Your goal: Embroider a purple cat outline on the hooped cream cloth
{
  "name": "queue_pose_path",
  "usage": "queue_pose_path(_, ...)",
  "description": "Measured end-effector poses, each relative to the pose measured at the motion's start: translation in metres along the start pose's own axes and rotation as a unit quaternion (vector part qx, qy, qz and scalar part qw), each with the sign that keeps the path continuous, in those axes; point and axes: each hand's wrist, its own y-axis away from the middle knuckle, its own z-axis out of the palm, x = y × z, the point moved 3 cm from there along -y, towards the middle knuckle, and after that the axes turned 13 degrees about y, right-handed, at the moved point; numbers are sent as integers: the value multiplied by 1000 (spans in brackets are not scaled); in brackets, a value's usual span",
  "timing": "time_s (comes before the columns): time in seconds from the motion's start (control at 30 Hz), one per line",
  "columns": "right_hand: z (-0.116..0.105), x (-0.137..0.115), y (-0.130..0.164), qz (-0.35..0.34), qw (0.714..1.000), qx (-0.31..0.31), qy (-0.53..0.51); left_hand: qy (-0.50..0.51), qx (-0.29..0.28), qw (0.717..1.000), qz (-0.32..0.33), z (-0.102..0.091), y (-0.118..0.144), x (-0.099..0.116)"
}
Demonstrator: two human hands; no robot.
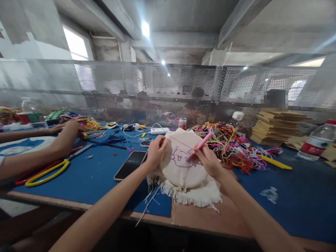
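Observation:
In the middle of the head view, a round embroidery hoop (183, 188) holds cream fringed cloth (183, 176) bearing a purple cat-like outline (181, 166). My left hand (157, 150) is closed on the hoop's upper left edge. A pink punch needle (204, 140), shaped like a pen, is gripped between the fingers of my right hand (208, 159). Its lower end points at the right side of the outline; the tip is hidden by my fingers. The near part of the hoop rests at the table's front, fringe spread beneath it.
A black phone (130, 166) lies left of the hoop. Tangled yarn (233, 147), a yellow tool (275, 162) and a bottle (316, 141) are at right. Farther left, a co-worker's arms (52, 148) reach past yellow-handled scissors (48, 175). A perforated metal screen (162, 87) stands behind.

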Motion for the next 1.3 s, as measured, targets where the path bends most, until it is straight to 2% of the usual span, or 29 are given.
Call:
queue_pose_path(0.23,-1,-4,1,-22,999,-33,34,0,-1,1000,8,-1,1,1)
queue_pose_path(0.33,-2,-8,2,-44,994,-43,89,1,3,1000,16,-1,1,1)
queue_pose_path(0.43,-1,-10,5,-86,985,-33,148,3,2,1000,14,-1,0,0)
queue_pose_path(0.53,1,-12,6,-146,977,-32,152,1,-1,1000,17,-1,0,1)
queue_pose_path(0.63,5,-16,6,-208,955,-45,205,-7,8,1000,16,-2,0,2)
queue_pose_path(0.73,7,-19,5,-232,934,-57,264,-16,11,1000,15,-2,-1,2)
queue_pose_path(0.8,8,-18,5,-234,939,-59,244,-16,3,1000,15,-2,-2,0)
queue_pose_path(0.97,8,-2,6,-175,981,-22,76,-19,-29,999,-16,0,-5,-10)
queue_pose_path(1.03,9,0,6,-173,983,-17,59,-25,-40,999,-25,1,-6,-14)
queue_pose_path(1.1,10,-1,6,-190,973,-34,123,-27,-48,998,-26,2,-6,-16)
queue_pose_path(1.2,14,-7,7,-221,935,-71,267,-31,-55,998,-24,4,-7,-20)
queue_pose_path(1.3,20,-9,9,-245,902,-86,344,-40,-60,997,-28,5,-7,-23)
